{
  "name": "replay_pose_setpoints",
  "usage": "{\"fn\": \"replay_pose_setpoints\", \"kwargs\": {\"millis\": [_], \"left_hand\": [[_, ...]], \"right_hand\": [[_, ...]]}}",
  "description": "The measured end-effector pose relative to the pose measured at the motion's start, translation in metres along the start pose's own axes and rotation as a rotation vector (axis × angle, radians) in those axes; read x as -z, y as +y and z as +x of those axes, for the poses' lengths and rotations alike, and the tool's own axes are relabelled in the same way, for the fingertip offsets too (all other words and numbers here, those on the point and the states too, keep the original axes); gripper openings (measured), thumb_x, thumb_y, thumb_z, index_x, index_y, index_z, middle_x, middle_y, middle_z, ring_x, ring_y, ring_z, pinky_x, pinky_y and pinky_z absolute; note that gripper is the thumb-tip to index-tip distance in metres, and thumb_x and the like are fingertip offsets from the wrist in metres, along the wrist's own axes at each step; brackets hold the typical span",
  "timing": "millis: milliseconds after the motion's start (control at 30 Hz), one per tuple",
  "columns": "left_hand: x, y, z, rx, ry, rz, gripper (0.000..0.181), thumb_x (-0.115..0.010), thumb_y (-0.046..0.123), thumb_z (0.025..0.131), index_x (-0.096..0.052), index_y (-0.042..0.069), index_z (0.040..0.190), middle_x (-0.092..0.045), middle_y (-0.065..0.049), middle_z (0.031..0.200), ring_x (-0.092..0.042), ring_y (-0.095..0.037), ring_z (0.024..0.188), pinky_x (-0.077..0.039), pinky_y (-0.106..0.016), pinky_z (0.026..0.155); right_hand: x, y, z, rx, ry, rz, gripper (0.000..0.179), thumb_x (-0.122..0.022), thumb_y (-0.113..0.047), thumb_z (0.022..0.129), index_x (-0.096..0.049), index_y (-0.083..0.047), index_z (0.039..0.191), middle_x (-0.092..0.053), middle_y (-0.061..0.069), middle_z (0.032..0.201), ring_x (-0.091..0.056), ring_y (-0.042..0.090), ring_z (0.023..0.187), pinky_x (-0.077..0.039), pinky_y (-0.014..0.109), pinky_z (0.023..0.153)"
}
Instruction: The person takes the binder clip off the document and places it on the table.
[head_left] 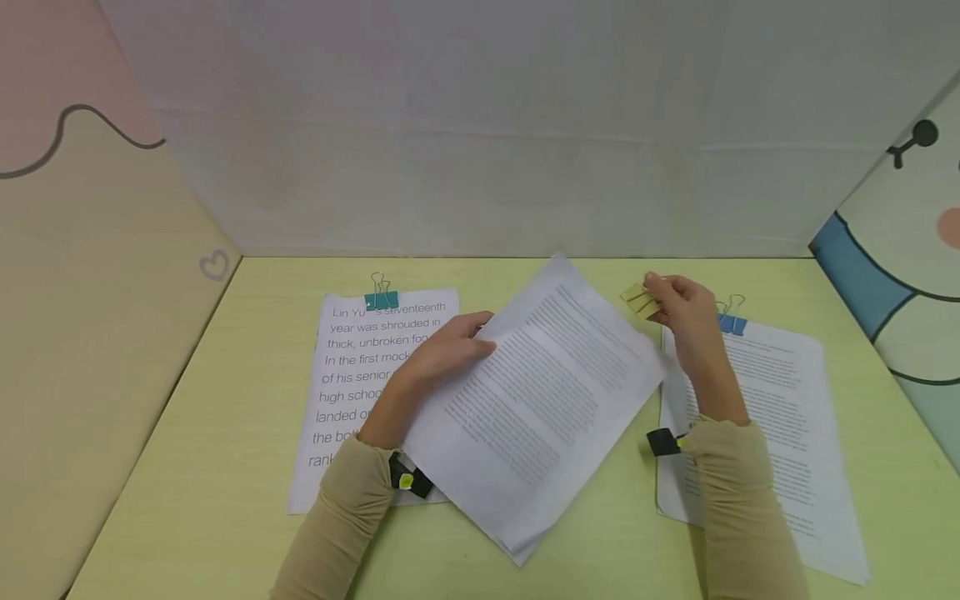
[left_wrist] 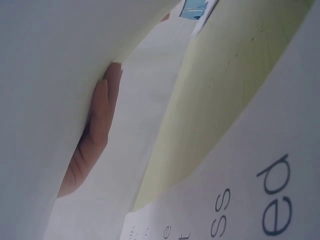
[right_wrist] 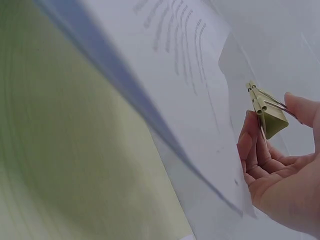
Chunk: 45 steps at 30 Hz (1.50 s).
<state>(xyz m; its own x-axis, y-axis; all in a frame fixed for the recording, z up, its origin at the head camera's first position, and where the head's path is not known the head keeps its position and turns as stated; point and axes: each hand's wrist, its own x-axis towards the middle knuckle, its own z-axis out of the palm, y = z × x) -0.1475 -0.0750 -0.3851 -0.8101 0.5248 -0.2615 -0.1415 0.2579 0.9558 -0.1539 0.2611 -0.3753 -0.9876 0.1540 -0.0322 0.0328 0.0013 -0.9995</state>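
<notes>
My left hand (head_left: 448,350) grips the left edge of a tilted stack of printed sheets (head_left: 536,400), thumb on top and the other fingers beneath. In the left wrist view those fingers (left_wrist: 102,110) show under the white paper. My right hand (head_left: 688,312) pinches a yellow binder clip (head_left: 640,301) just off the stack's upper right corner. Seen from the right wrist, the thumb is at one wire handle of the binder clip (right_wrist: 267,112) and fingers are at the other side. The clip is apart from the sheets in the head view.
On the left lies a large-print sheet stack (head_left: 337,417) with a teal binder clip (head_left: 382,300) at its top. At the right, another printed stack (head_left: 780,450) carries a blue binder clip (head_left: 732,324). The yellow-green table (head_left: 210,467) meets a white backdrop (head_left: 480,183) behind.
</notes>
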Motion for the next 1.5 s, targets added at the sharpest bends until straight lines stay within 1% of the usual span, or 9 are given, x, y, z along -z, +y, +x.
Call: {"fn": "replay_pose_setpoints", "kwargs": {"millis": [167,333,467,733,933,1067,1233,1367,1500], "left_hand": [[0.001,0.002,-0.001,-0.003,0.058,-0.009,0.039,-0.051,0.007,0.100,-0.056,0.004,0.138,-0.071,-0.015,0.103,-0.071,-0.024,0.073,-0.059,-0.036,0.065],[0.000,0.004,0.000,0.018,0.086,-0.076,0.038,-0.050,0.008,0.101,-0.056,0.005,0.138,-0.071,-0.017,0.102,-0.071,-0.026,0.074,-0.059,-0.036,0.064],[0.000,0.004,0.001,0.026,0.090,-0.111,0.038,-0.050,0.009,0.103,-0.054,0.006,0.140,-0.071,-0.017,0.101,-0.072,-0.027,0.073,-0.059,-0.036,0.063],[-0.001,0.004,0.002,0.027,0.135,-0.137,0.039,-0.050,0.009,0.103,-0.055,0.008,0.142,-0.072,-0.017,0.103,-0.073,-0.026,0.074,-0.059,-0.035,0.063],[-0.004,0.003,0.006,0.008,0.210,-0.152,0.038,-0.050,0.007,0.102,-0.055,0.004,0.139,-0.071,-0.017,0.105,-0.071,-0.023,0.075,-0.057,-0.033,0.065],[-0.012,0.001,0.010,-0.005,0.270,-0.177,0.037,-0.050,0.005,0.101,-0.055,0.002,0.138,-0.070,-0.019,0.105,-0.069,-0.021,0.074,-0.055,-0.032,0.067],[-0.026,-0.001,0.012,0.038,0.333,-0.180,0.038,-0.051,0.008,0.102,-0.054,0.004,0.140,-0.069,-0.016,0.104,-0.067,-0.021,0.075,-0.053,-0.031,0.067],[-0.034,-0.004,0.014,0.057,0.380,-0.198,0.039,-0.050,0.009,0.102,-0.054,0.006,0.141,-0.069,-0.014,0.103,-0.067,-0.022,0.077,-0.053,-0.031,0.066],[-0.041,-0.008,0.016,0.058,0.411,-0.229,0.040,-0.048,0.010,0.104,-0.051,0.007,0.144,-0.068,-0.013,0.106,-0.066,-0.022,0.081,-0.053,-0.031,0.071]], "right_hand": [[0.002,-0.001,0.000,-0.013,-0.004,0.141,0.018,-0.069,-0.025,0.101,-0.066,-0.008,0.105,-0.062,-0.001,0.099,-0.059,0.009,0.084,-0.055,0.017,0.070],[0.004,-0.005,-0.002,-0.029,0.020,0.173,0.023,-0.069,-0.026,0.101,-0.061,-0.009,0.114,-0.061,0.001,0.104,-0.061,0.011,0.089,-0.056,0.018,0.073],[0.007,-0.006,-0.003,-0.035,0.040,0.189,0.025,-0.070,-0.026,0.101,-0.060,-0.010,0.118,-0.064,0.000,0.104,-0.064,0.011,0.088,-0.057,0.019,0.073],[0.010,-0.008,-0.002,-0.040,0.048,0.177,0.026,-0.070,-0.025,0.101,-0.058,-0.011,0.119,-0.066,-0.001,0.106,-0.069,0.010,0.085,-0.059,0.021,0.072],[0.012,-0.009,-0.001,-0.029,0.037,0.193,0.025,-0.070,-0.022,0.101,-0.058,-0.009,0.118,-0.065,0.001,0.101,-0.068,0.011,0.080,-0.060,0.022,0.070],[0.013,-0.009,-0.002,-0.033,0.034,0.177,0.025,-0.070,-0.024,0.101,-0.059,-0.010,0.118,-0.066,0.000,0.101,-0.068,0.010,0.080,-0.059,0.021,0.069],[0.015,-0.009,-0.004,-0.056,0.012,0.140,0.020,-0.069,-0.022,0.101,-0.060,-0.011,0.114,-0.066,-0.002,0.100,-0.067,0.009,0.080,-0.059,0.021,0.070],[0.017,-0.006,-0.006,-0.046,0.001,0.127,0.016,-0.070,-0.022,0.101,-0.063,-0.012,0.112,-0.066,-0.003,0.101,-0.066,0.009,0.081,-0.059,0.021,0.069],[0.023,-0.004,-0.009,-0.042,-0.034,0.048,0.012,-0.069,-0.025,0.102,-0.067,-0.018,0.111,-0.064,-0.004,0.108,-0.063,0.009,0.088,-0.058,0.019,0.072]]}}
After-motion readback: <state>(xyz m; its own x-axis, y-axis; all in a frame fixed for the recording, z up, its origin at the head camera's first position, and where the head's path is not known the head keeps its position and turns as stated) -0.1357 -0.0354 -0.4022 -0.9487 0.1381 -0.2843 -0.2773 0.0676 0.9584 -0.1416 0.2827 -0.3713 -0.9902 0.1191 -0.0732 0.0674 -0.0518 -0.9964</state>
